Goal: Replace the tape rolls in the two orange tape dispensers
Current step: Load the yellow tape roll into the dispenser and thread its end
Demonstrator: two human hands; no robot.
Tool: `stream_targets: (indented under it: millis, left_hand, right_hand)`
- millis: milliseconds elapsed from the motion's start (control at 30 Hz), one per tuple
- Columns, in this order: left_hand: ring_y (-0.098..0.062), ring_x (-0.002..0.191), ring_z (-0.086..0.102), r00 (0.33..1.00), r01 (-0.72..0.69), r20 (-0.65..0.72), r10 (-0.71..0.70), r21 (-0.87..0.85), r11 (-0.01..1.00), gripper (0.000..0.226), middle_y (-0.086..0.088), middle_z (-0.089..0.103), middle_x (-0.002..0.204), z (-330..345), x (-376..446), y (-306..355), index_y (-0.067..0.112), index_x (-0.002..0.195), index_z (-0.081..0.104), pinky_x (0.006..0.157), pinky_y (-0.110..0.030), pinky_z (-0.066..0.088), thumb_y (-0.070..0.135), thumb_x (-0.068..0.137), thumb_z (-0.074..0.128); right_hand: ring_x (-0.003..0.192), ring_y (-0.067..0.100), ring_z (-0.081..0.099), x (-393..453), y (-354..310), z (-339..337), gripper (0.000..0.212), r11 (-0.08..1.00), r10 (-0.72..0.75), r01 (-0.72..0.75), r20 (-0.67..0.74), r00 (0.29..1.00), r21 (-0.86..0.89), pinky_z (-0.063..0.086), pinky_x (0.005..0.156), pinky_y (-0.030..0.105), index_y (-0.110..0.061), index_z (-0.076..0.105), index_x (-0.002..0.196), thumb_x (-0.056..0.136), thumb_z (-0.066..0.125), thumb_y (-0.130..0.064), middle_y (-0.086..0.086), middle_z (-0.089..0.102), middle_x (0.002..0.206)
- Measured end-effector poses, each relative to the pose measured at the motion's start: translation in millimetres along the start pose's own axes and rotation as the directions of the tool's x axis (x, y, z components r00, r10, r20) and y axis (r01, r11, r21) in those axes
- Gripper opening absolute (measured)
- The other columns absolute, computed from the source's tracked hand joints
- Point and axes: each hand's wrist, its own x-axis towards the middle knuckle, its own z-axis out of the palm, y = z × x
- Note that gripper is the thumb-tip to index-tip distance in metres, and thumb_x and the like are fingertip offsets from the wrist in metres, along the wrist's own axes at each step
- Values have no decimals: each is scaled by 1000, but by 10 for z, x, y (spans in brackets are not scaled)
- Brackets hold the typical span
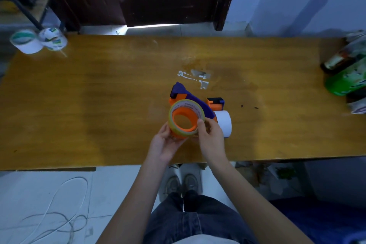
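Both hands, left hand [165,140] and right hand [211,134], grip the orange-and-purple plastic tape dispenser [190,103], its yellowish tape roll [186,118] apparently seated on the hub. Just right of it lie a second orange dispenser [215,103] and a white roll [224,124], seemingly unfitted; two spare rolls [38,40] sit far left.

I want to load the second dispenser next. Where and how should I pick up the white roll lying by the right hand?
Take the white tape roll across its outer curved band, coming from above and from its right. It seems to lie on its side on the table, so the curved face is up and exposed, while its left is crowded by the right hand and the orange tape dispenser.
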Motion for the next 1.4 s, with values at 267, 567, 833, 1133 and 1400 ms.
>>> stream_targets:
  millis: [267,567,833,1133,1400]
  left_hand:
    - [-34,93,58,1000,-16,10,16,-37,999,35,-19,60,103,115,14,-148,9,110,53,72,-52,49,-5,94,25]
    - [-34,103,58,999,28,-41,-31,-64,998,45,-20,60,111,186,-28,-124,8,134,42,89,-48,45,33,100,29]
    - [-22,94,65,999,11,-42,-1,248,969,30,-10,70,97,239,-101,162,15,100,66,81,-37,52,39,92,49]
    - [-21,90,70,998,31,-55,3,598,801,31,-8,73,96,418,-251,430,15,106,66,82,-41,57,36,84,64]
    - [-20,95,62,988,-84,-25,154,748,658,40,-11,64,115,599,-402,358,7,120,57,81,-32,52,31,88,61]
  right_hand:
    - [77,14,53,4,33,53,26,1000,9,-10,-170,985,-5,43,66,22,-9,56,97,97,43,-31,12,58,99]
    - [82,17,61,-67,-5,50,23,995,98,-94,-163,982,31,52,71,32,-16,50,96,95,46,-38,4,61,92]
    - [89,14,59,-81,-122,-222,29,867,-230,161,-91,969,-472,52,71,34,-17,55,111,94,46,-38,1,55,110]
    - [125,25,51,533,-386,-268,83,948,238,-138,348,907,-288,47,100,39,-12,32,142,77,73,-42,7,48,141]
    - [103,31,62,492,-158,-117,26,961,276,-258,348,896,-98,53,81,39,-6,59,111,86,63,-14,11,65,103]
